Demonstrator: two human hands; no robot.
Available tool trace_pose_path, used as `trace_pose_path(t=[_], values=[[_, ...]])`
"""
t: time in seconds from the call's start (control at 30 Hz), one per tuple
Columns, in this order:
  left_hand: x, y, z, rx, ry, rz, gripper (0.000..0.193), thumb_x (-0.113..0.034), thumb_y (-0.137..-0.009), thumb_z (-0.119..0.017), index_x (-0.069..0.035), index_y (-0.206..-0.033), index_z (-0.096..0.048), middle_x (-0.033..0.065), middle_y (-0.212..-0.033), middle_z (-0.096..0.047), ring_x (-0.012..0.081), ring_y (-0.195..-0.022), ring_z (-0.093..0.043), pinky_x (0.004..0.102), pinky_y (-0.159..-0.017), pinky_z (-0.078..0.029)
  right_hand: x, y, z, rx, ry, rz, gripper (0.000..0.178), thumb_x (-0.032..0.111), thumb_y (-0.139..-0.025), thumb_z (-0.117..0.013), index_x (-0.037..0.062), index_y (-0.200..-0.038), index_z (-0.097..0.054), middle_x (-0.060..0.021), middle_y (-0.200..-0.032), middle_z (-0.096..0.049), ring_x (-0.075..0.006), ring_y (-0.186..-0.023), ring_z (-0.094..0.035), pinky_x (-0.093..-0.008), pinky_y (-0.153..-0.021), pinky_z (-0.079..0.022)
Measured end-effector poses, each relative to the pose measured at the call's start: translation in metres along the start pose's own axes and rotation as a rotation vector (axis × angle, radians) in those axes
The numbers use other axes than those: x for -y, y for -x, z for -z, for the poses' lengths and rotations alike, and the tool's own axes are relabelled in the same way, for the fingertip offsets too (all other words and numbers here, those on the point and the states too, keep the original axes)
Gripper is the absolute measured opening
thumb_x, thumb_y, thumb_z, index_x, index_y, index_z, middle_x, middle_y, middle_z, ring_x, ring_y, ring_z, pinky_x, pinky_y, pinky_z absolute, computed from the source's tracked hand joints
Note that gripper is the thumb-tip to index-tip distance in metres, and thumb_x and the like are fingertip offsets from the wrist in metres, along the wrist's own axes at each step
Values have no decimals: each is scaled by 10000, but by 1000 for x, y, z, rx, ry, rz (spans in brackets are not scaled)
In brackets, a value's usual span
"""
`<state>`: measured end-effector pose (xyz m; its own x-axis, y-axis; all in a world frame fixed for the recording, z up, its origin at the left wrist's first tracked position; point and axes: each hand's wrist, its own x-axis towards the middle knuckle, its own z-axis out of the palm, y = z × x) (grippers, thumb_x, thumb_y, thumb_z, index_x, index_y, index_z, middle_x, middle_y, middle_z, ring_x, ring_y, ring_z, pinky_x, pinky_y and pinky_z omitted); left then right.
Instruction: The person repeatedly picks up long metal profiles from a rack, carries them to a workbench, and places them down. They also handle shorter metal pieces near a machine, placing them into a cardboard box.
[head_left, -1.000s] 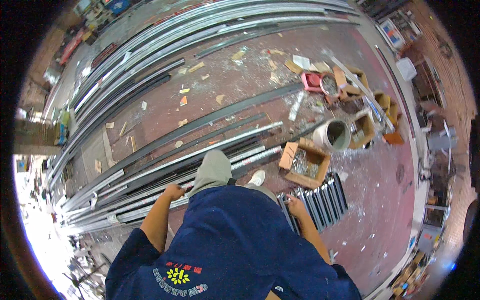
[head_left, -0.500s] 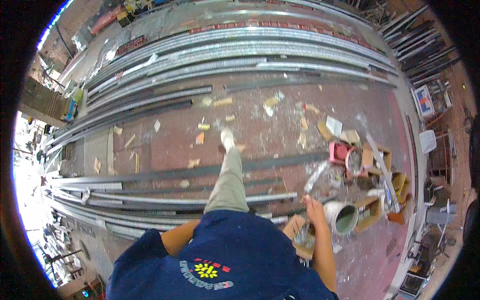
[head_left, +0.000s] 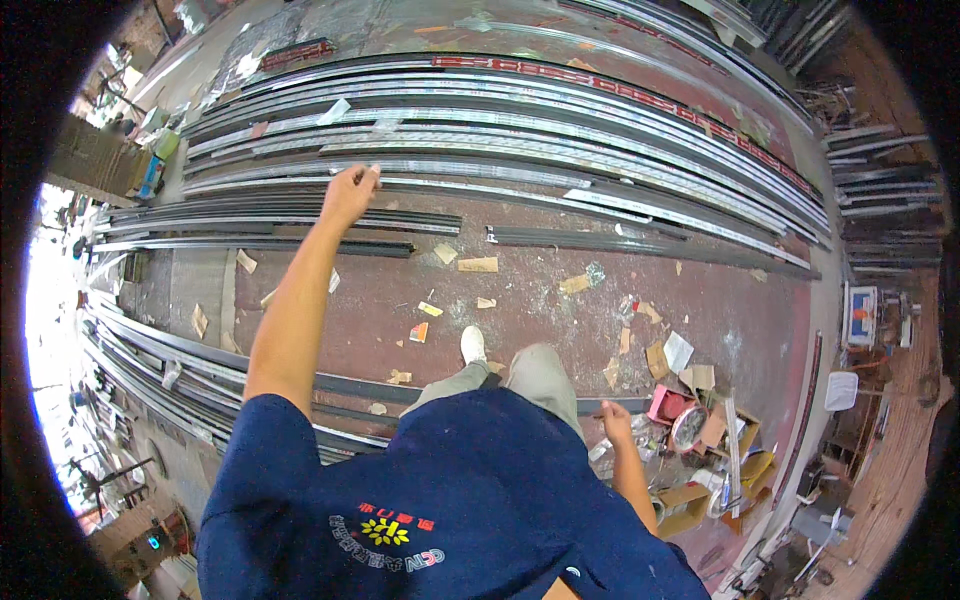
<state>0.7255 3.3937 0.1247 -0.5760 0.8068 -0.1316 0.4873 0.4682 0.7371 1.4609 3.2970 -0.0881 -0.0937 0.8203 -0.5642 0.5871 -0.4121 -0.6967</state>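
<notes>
My left hand (head_left: 350, 196) reaches out ahead on a stretched arm, over the near side of a wide row of long metal profiles (head_left: 470, 150). Its fingers are curled closed; whatever they may hold is too small to make out. My right hand (head_left: 616, 422) is low on the right, fingers bent together, with any small thing in them hidden. Closest to it are a pink stool (head_left: 668, 404) and clear plastic wrapping (head_left: 650, 437). Between the hands, a white shoe (head_left: 473, 345) steps forward on the dark red floor.
Dark profiles (head_left: 590, 240) lie across the floor ahead, and more profiles (head_left: 170, 362) lie at left. Cardboard scraps (head_left: 478, 265) and paper are scattered between them. Open cardboard boxes (head_left: 682, 507) crowd the right. A rack of metal lengths (head_left: 885, 200) stands at far right.
My left hand has swung from beside the right hand out to the upper left. My right hand stays low at the right. The view has shifted forward toward the profiles.
</notes>
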Motion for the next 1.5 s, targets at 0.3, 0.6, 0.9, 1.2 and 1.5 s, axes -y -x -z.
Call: trace_pose_path(t=[0.3, 0.6, 0.9, 1.2, 1.5], values=[[233, 47, -50, 414, -626, 519, 669, -549, -950, -386, 49, -1098, -647, 287, -1151, -612, 410, -1130, -575, 484, -966, -445, 154, -208, -31, 489, 454, -68, 330, 215, -944, -518, 32, -1188, -645, -136, -801, -698, -217, -772, -667, -341, -757, -512], [159, 202, -136, 565, -107, 862, 482, -392, -893, -517, 18, -1102, -659, 278, -1110, -634, 391, -1049, -624, 460, -909, -491, 252, -479, 19, 375, 362, 114, 396, 58, -823, -564, 43, -1213, -632, -93, -795, -676, -177, -739, -654, -322, -706, -531], [230, 21, -171, 185, 390, 472, 394, -285, -820, -611, 14, -1069, -677, 271, -1092, -644, 386, -1013, -643, 434, -889, -505, 543, -588, -103, 246, 132, 327, 474, 392, -966, -519, -25, -1171, -612, -132, -867, -715, -192, -800, -681, -308, -735, -534], [309, -222, -40, 335, -80, 637, 366, -398, -791, -661, -80, -961, -728, 156, -944, -706, 335, -900, -671, 388, -826, -527, 791, -587, -357, 605, 409, 510, 511, 431, -988, -476, 31, -1297, -549, -104, -1024, -692, -204, -943, -656, -333, -824, -500], [377, -380, 160, 33, 260, 804, 391, -379, -836, -631, -37, -1007, -710, 170, -954, -706, 313, -899, -680, 381, -815, -516, 843, -667, -433, 522, 991, 388, 436, 441, -934, -545, 44, -1047, -687, -92, -847, -713, -186, -805, -665, -351, -740, -511]])
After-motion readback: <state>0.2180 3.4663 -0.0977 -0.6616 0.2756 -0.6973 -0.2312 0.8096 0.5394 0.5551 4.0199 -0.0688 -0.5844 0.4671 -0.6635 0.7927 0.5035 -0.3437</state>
